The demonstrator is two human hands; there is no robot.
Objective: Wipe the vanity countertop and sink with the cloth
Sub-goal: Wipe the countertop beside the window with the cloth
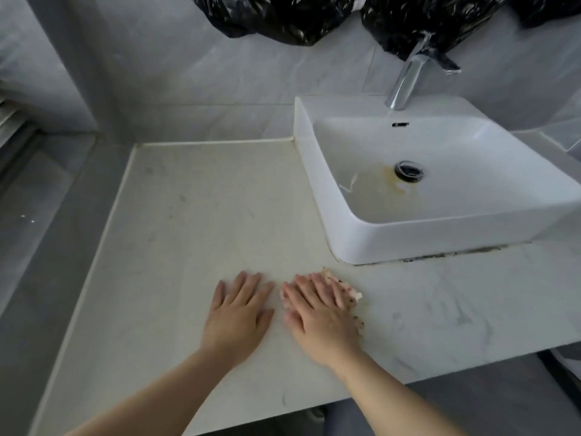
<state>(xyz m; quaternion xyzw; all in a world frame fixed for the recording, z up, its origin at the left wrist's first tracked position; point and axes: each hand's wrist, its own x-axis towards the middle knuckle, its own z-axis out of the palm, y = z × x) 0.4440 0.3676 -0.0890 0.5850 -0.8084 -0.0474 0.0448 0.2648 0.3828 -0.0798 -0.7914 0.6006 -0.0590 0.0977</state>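
Observation:
A pale marble vanity countertop (195,215) fills the middle of the view. A white square vessel sink (440,234) sits on it at the right, with a yellow stain beside its drain (408,171). My right hand (320,316) lies flat on a small pinkish patterned cloth (352,292), pressing it onto the counter just in front of the sink's near left corner; most of the cloth is hidden under the hand. My left hand (239,313) rests flat on the bare counter beside it, fingers spread, holding nothing.
A chrome faucet (405,83) stands behind the sink, with water running from its spout. Black plastic sheeting (283,17) hangs on the grey tiled wall above. The counter's front edge runs below my wrists. Dark grime lines the sink's front base (456,253).

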